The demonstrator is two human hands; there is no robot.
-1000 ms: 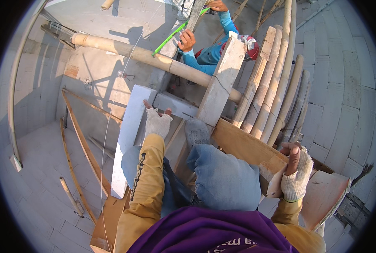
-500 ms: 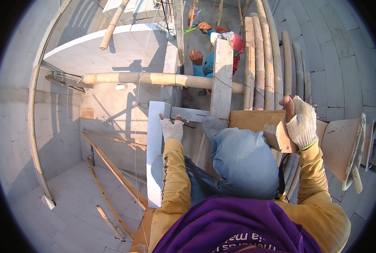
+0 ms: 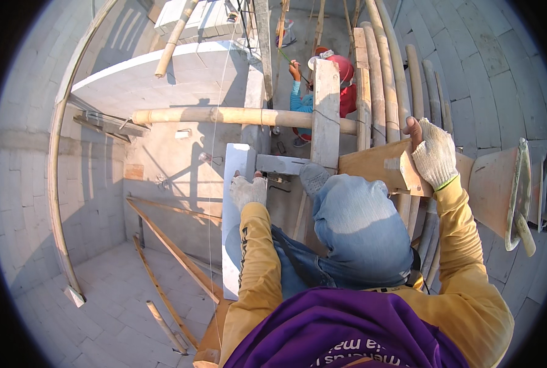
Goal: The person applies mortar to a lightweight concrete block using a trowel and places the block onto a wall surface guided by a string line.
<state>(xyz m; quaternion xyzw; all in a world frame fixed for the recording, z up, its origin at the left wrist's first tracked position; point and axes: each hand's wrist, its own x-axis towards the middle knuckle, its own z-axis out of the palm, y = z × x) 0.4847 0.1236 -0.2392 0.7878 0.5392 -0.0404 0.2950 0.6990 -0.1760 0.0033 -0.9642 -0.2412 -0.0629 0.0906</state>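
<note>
My left hand [image 3: 248, 189], in a white knit glove with bare fingertips, lies on the top of a narrow white block wall [image 3: 232, 242], its fingers apart. At the right, my right hand [image 3: 434, 154], in a similar glove, is closed round the end of a brown wooden board [image 3: 371, 164]. The board lies beside my bent knee and slants up toward that hand. How the right fingers wrap its far side is hidden. A grey metal-looking bar [image 3: 279, 164] runs from the block wall toward my foot [image 3: 314, 178].
A bamboo pole [image 3: 224, 115] crosses ahead, meeting an upright plank [image 3: 325, 116]. Below, a person in a red hat [image 3: 341, 69] holds a thin green item. Several bamboo poles [image 3: 389, 67] stand at right, near a trowel-like board [image 3: 497, 190]. A thin string [image 3: 211, 214] runs along the left.
My right hand and the board's end have risen slightly and the board tilts more. My left hand stays on the block wall. The person below has raised an arm; the view shifted slightly.
</note>
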